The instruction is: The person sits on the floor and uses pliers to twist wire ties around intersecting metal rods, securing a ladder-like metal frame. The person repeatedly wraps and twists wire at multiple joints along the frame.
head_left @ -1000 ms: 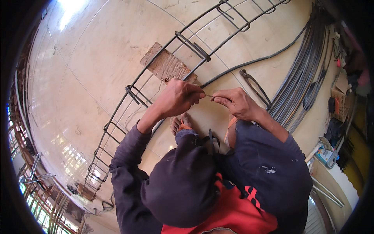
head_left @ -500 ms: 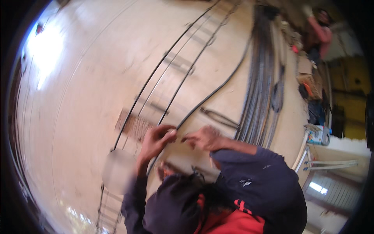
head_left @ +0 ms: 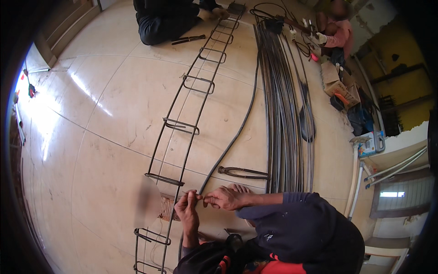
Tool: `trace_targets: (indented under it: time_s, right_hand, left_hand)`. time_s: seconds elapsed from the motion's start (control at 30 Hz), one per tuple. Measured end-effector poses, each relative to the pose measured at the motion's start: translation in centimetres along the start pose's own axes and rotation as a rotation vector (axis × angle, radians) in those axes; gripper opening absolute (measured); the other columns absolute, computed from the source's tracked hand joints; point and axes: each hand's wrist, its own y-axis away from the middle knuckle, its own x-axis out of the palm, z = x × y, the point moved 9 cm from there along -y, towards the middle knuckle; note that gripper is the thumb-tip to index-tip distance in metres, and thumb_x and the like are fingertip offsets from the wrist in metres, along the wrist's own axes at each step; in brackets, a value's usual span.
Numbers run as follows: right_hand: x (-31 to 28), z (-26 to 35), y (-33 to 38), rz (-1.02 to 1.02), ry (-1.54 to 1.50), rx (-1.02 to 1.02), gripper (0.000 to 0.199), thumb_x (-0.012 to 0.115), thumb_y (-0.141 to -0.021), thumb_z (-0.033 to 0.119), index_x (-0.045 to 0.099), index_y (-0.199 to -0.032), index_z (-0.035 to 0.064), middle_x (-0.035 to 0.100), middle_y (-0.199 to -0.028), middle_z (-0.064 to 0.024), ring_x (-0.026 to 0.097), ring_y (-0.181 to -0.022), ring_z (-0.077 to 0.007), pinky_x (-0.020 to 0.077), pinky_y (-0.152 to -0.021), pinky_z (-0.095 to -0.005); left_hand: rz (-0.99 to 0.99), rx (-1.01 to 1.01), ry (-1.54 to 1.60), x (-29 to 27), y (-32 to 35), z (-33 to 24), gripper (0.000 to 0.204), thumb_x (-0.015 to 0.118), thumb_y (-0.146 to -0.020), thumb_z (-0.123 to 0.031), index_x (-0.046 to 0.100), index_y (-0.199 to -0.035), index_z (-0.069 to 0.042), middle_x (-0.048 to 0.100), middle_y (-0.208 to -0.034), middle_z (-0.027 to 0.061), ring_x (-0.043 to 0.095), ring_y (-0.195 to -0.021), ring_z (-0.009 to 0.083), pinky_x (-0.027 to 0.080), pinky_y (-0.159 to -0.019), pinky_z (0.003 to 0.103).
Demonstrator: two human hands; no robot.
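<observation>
Steel cage (head_left: 165,179), head view: runs far to near, left of both hands. Left hand (head_left: 188,215) just beside its right bar, right hand (head_left: 226,198) facing it, tips nearly meeting. Fingers curled on both; can't tell if fully closed, or on what. Pincers (head_left: 242,172) farther off, rod bundle (head_left: 285,114) right of them.

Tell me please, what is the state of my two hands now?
Left hand: closed in a pinch; anything held is too small to tell.
Right hand: closed; what it holds cannot be told.
</observation>
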Motion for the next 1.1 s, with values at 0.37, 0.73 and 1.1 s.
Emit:
trace_targets:
  time_s: [0.37,0.73,1.1]
  right_hand:
    - [-0.4,2.2,-0.2,-0.128,0.262,-0.253,0.037,0.047,-0.099,0.034,0.063,-0.092,0.002,0.063,-0.071,-0.0174,0.063,-0.064,-0.0316,0.047,-0.062,-0.0395]
    - [0.7,-1.3,-1.3,0.124,-0.138,0.086,0.039,0.05,-0.1,0.036,0.072,-0.096,0.0045,0.048,-0.059,0.0007,0.046,-0.057,-0.0088,0.0372,-0.054,-0.0272]
    - [0.2,0.3,-3.0,0.035,0.398,0.005,0.021,0.051,-0.095,0.016,0.066,-0.099,0.0015,0.067,-0.082,-0.0171,0.067,-0.076,-0.0334,0.0497,-0.068,-0.0384]
  left_hand:
    - [-0.182,0.123,-0.137,-0.7,0.8,-3.0,0.025,0.057,-0.099,-0.018,0.066,-0.102,0.006,0.064,-0.077,0.005,0.06,-0.073,0.0105,0.048,-0.07,0.023]
    - [-0.189,0.137,-0.223,-1.1,1.5,-4.1,0.026,0.058,-0.098,-0.018,0.067,-0.103,0.006,0.065,-0.077,0.0044,0.062,-0.074,0.0101,0.05,-0.071,0.022]
    - [-0.25,0.134,-0.188,-1.6,0.3,-2.6,0.025,0.056,-0.099,-0.017,0.066,-0.101,0.006,0.063,-0.074,0.0027,0.057,-0.071,0.0077,0.047,-0.067,0.022]
